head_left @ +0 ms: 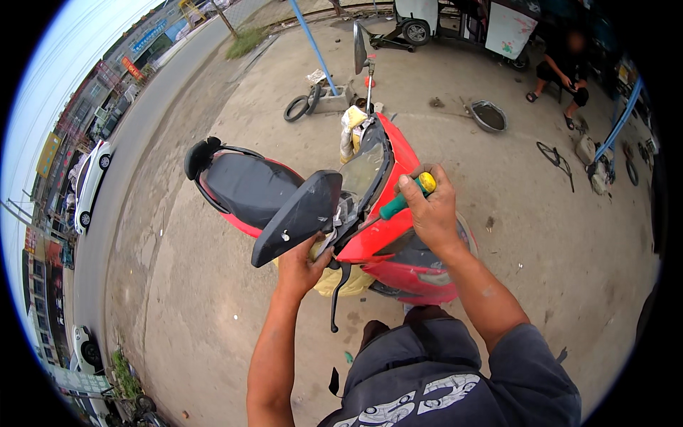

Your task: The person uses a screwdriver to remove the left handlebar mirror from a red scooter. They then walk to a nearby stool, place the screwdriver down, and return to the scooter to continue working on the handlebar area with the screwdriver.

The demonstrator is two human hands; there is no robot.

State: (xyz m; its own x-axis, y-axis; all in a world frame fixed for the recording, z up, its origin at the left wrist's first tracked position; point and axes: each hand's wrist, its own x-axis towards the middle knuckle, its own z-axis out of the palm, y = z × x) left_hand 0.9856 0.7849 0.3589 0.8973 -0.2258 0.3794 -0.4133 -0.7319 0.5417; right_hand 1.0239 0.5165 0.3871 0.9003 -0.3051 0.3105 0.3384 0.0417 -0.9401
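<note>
In front of me stands a red scooter (401, 153) with a black seat (252, 182). My right hand (435, 213) is closed around a screwdriver (393, 207) with a green and yellow handle. Its shaft points down and left toward the edge of the red handlebar cover (364, 245). My left hand (302, 265) grips the handlebar end below the near black mirror (299, 217); its fingers are partly hidden behind the mirror and the grip. A black brake lever (340, 299) hangs beside that hand.
A blue pole (313, 46) rises from a concrete block (333, 99) with tires (297, 108) beside it. A metal basin (489, 116) sits on the concrete. Someone is seated (567, 67) at the upper right, near a parked vehicle (509, 30). A road with white cars (92, 181) runs along the left.
</note>
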